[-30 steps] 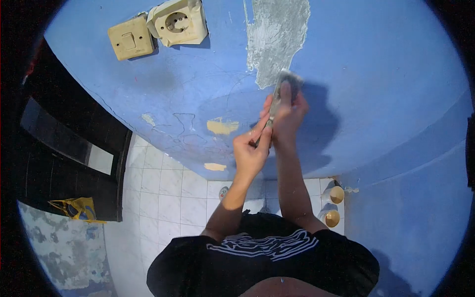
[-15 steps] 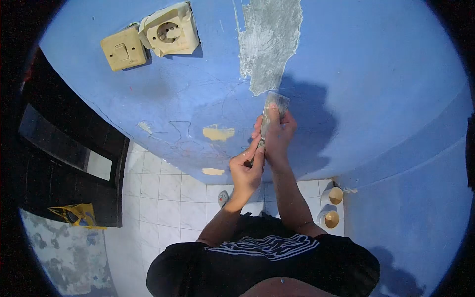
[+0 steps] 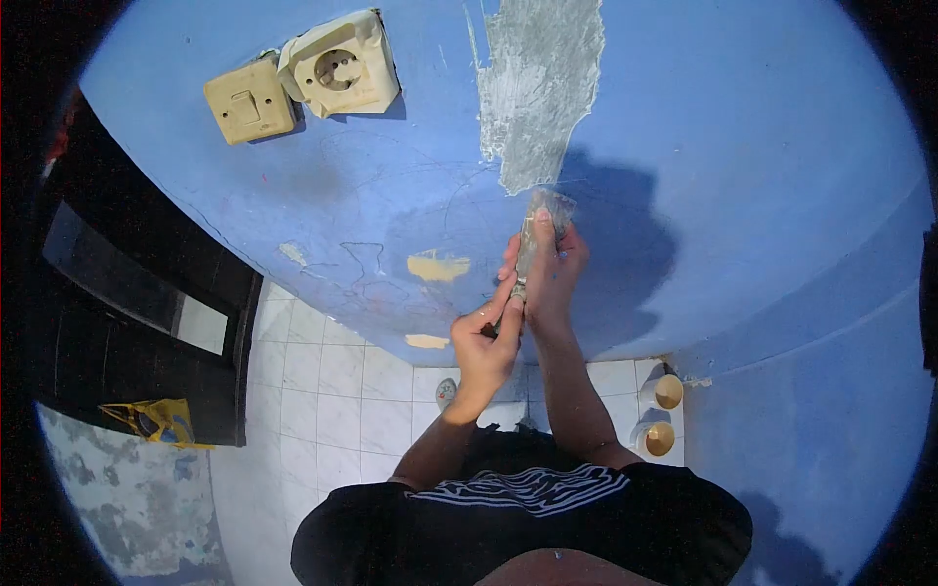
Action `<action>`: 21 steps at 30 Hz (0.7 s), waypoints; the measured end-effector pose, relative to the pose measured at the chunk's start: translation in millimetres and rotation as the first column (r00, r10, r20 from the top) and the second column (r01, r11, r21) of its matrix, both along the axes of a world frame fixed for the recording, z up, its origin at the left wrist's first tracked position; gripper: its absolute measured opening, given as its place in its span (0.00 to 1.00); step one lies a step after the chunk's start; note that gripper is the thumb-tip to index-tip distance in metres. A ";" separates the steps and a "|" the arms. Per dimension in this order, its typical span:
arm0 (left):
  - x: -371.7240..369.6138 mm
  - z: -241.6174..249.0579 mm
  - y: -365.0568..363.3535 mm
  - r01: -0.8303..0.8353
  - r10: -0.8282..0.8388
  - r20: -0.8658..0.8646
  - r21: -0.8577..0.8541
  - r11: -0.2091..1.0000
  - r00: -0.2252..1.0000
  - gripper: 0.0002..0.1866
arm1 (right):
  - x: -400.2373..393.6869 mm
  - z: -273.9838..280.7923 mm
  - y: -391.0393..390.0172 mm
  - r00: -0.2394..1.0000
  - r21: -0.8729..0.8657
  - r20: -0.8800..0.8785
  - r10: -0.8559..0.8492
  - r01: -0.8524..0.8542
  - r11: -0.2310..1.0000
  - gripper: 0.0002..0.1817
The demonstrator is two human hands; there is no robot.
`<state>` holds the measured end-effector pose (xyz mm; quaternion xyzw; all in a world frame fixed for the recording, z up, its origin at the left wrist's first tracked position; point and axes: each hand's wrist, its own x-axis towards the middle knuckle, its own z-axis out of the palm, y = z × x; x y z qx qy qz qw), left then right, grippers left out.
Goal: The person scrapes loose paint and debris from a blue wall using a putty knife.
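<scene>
Both my hands are on a scraper (image 3: 529,246) with a flat, worn metal blade. Its handle sits in my left hand (image 3: 485,350), fingers wrapped round it. Higher up, my right hand (image 3: 554,273) grips the blade part, with the thumb laid along its face. The blade's wide end lies just below the lower tip of a grey scraped patch (image 3: 542,93) on the blue wall (image 3: 743,176). A dark shadow of my hands falls on the wall to the right.
A light switch (image 3: 249,101) and a loose-looking socket (image 3: 342,73) are at upper left. Yellowish patches (image 3: 438,266) mark the wall lower down. Two cups (image 3: 660,439) stand on the white tiled floor (image 3: 332,400) at right. A yellow bag (image 3: 161,422) is by the dark door.
The view has shifted slightly, so the wall sits a little lower and to the right. My hands keep the same grip on the scraper, its blade tilted a little differently.
</scene>
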<state>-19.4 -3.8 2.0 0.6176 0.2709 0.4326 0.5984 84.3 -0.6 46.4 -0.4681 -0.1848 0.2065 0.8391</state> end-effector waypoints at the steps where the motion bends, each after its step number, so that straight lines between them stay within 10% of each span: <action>1: 0.1 -1.3 1.5 0.006 -0.006 0.007 0.027 1.000 1.000 0.17 | 0.4 -0.4 1.8 1.000 0.012 0.005 -0.002 0.001 1.000 0.18; 12: 1.3 6.9 7.2 0.049 -0.050 -0.036 -0.038 0.998 0.998 0.17 | 2.4 -1.0 4.2 1.000 0.003 0.011 -0.019 0.019 1.000 0.19; 21: 4.7 3.6 16.6 -0.008 0.051 -0.166 0.250 0.968 0.985 0.16 | -2.3 -3.2 12.3 0.998 0.079 -0.037 -0.053 0.056 0.995 0.19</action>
